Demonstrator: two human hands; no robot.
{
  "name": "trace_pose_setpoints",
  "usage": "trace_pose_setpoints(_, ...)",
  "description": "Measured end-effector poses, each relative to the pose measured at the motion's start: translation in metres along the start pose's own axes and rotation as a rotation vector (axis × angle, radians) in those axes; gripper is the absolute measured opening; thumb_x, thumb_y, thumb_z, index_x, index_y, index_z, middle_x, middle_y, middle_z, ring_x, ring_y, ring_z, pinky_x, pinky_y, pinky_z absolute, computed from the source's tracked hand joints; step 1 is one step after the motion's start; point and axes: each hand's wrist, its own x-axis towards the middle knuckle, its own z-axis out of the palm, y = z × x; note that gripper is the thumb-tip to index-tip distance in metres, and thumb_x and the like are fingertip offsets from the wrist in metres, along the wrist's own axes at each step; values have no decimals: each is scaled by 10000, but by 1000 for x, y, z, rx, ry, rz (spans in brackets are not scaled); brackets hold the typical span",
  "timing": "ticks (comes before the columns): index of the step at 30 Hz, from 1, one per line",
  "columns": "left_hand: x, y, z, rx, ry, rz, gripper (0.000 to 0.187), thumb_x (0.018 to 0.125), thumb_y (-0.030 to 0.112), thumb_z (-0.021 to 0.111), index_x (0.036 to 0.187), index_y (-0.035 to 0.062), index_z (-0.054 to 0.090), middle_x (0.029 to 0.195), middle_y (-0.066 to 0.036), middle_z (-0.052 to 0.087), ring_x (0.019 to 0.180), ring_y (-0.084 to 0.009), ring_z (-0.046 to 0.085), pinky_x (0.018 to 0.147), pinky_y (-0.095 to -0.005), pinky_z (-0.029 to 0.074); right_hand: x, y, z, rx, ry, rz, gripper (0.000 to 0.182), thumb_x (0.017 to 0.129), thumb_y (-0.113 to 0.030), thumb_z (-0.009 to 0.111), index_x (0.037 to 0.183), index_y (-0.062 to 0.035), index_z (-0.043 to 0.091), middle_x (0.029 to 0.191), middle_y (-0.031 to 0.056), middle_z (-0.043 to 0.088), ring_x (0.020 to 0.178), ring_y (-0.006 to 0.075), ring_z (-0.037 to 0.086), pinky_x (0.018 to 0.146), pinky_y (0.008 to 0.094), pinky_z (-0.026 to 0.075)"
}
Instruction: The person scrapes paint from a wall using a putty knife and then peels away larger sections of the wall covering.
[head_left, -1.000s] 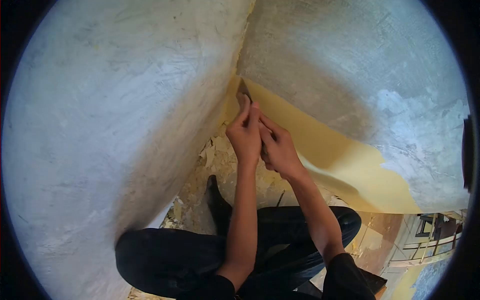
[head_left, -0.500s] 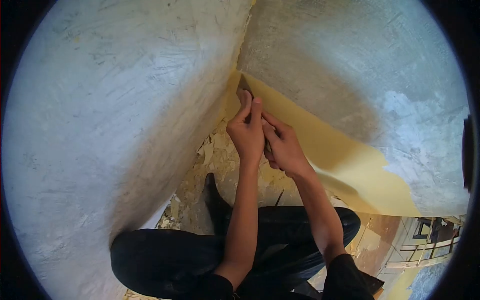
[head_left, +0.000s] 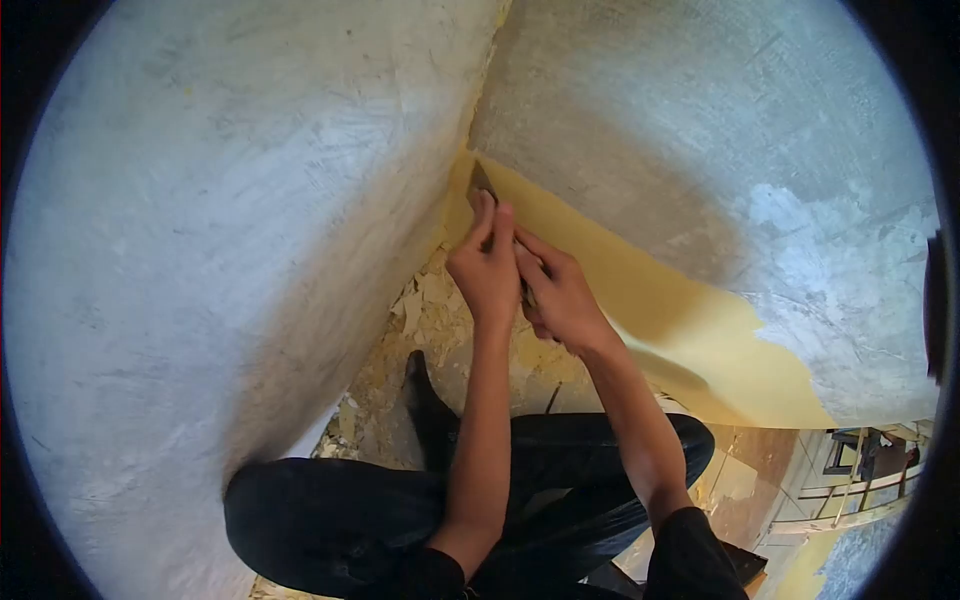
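A scraper [head_left: 481,178] has its blade against the yellow paint [head_left: 610,255] low on the wall, close to the corner. Around its front part, just behind the blade, the fingers of my left hand [head_left: 486,270] are closed. My right hand [head_left: 565,295] grips the handle farther back, on the right of my left hand. Most of the handle is hidden by my fingers. Above the yellow band the right-hand wall [head_left: 640,130] is scraped to grey.
The left wall [head_left: 220,200] is grey and scuffed. Paint flakes [head_left: 415,305] litter the floor in the corner near my shoe [head_left: 428,405]. My bent knees fill the lower middle. At the lower right stands a curved-looking frame [head_left: 850,505] with dark objects behind it.
Both hands and the scraper have shifted slightly left and down. The yellow strip near the corner looks slightly lower in view; my grip is unchanged.
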Motion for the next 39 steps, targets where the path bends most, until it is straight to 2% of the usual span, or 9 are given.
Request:
trace_pose_setpoints(5,8,-9,12,84,46,-47,371,936,161,625,1236,-54,588,1346,-216,526,1269,-226,506,977,-297,441,9,-4,1,-43,36,30,409,1032,-273,426,1418,-145,469,634,-15,424,448,68,353,369,243,294)
trace_pose_setpoints(7,11,-10,-1,-92,54,-48,357,929,159,634,1214,-55,601,1326,-234,535,1262,-237,513,974,-301,447,4,-2,6,13,1,41,411,1033,-280,426,1420,-147,466,636,-15,427,446,68,351,367,239,291)
trace_pose_setpoints(10,-4,-3,2,16,12,-23,356,918,144,648,1200,-69,601,1335,-257,516,1265,-250,510,987,-304,445,-3,-3,1,75,-20,94,440,1029,-282,436,1453,-163,426,675,-15,447,460,64,362,361,243,297)
trace_pose_setpoints(13,2,-10,2,-21,1,71,360,906,129,662,1198,-73,601,1334,-264,513,1267,-257,508,995,-308,443,-2,1,-3,54,2,103,445,1030,-284,434,1459,-169,415,686,-18,438,457,62,359,361,240,293)
trace_pose_setpoints(17,-1,-7,0,-119,3,34,359,898,115,668,1197,-74,603,1337,-260,513,1275,-273,500,1019,-324,433,-2,11,-1,79,-6,67,449,1030,-285,435,1463,-170,409,705,-11,444,453,63,358,360,241,294)
trace_pose_setpoints(26,2,-3,-3,26,15,80,365,911,123,650,1210,-76,589,1331,-260,516,1298,-277,473,1033,-336,425,-8,-1,-1,102,-39,111,453,1031,-289,430,1468,-172,400,729,6,452,460,73,358,370,252,308)
trace_pose_setpoints(34,2,1,-2,18,43,-21,345,911,136,650,1190,-64,613,1301,-256,545,1261,-278,513,1017,-330,431,0,-9,-1,15,-53,114,466,1025,-285,449,1467,-146,398,720,2,460,459,76,364,368,253,295)
trace_pose_setpoints(37,-5,-3,7,-15,19,123,344,908,143,656,1180,-65,620,1282,-245,564,1245,-279,528,1011,-342,441,-10,0,-5,55,-33,52,462,1028,-290,441,1463,-138,402,719,3,460,454,72,363,359,245,285)
trace_pose_setpoints(39,-10,-5,13,-34,13,125,358,902,151,669,1192,-52,617,1286,-241,563,1222,-259,545,987,-329,453,-18,1,-8,53,47,52,456,1032,-300,433,1458,-137,410,722,2,454,450,66,355,353,235,282)
